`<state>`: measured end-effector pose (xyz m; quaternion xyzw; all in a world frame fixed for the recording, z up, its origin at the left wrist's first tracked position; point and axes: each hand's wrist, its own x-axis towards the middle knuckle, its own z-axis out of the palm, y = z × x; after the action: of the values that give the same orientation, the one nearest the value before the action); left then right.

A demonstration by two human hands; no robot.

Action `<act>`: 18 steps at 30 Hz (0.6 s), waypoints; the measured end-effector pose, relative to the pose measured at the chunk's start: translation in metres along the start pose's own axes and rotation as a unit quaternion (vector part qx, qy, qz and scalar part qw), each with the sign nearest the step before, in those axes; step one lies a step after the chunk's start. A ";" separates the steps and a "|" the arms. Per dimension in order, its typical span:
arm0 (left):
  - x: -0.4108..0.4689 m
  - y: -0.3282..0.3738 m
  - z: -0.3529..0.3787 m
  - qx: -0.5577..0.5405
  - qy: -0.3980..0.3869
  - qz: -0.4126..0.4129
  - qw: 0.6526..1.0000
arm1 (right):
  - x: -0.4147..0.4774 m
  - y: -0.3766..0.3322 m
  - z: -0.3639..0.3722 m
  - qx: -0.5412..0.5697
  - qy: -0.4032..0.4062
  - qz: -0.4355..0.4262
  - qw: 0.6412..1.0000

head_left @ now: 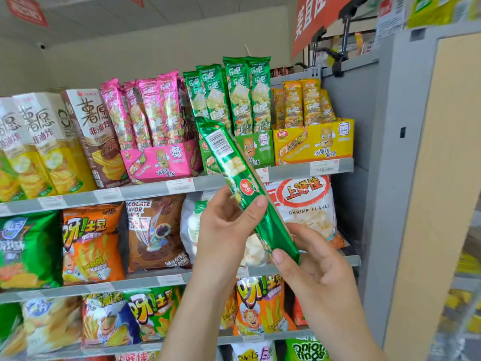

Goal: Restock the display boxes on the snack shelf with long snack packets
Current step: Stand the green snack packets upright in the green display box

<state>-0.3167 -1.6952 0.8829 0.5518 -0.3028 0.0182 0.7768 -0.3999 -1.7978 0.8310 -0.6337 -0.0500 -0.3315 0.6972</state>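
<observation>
Pinching long green packet [242,183] mid-length with left hand [226,225], right hand [320,267] thumb and fingers nipping its bottom end, tilted before green display box [257,149]. Risks snagging on standing packets [247,95] (tightly packed), toppling them.

Shop aisle, seen from a single wide-angle camera worn on the person's head. It faces the snack shelf [145,190] at close range, nearly level, with the ceiling [104,11] showing across the upper left of the frame. The shelf rails run slanted, rising toward the right, where a grey end panel [390,152] closes the view. The left hand [223,227] and right hand [320,269] reach in from the bottom edge, nearest the lens, holding a long green snack packet [234,162] at lower centre.
</observation>
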 end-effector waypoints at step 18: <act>0.010 0.009 0.003 -0.004 -0.027 -0.051 0.998 | 0.007 -0.004 -0.009 0.076 -0.049 0.048 0.995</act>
<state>-0.3133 -1.6976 0.8964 0.5636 -0.2952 -0.0380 0.7705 -0.3999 -1.8088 0.8362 -0.5963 -0.0791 -0.2614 0.7549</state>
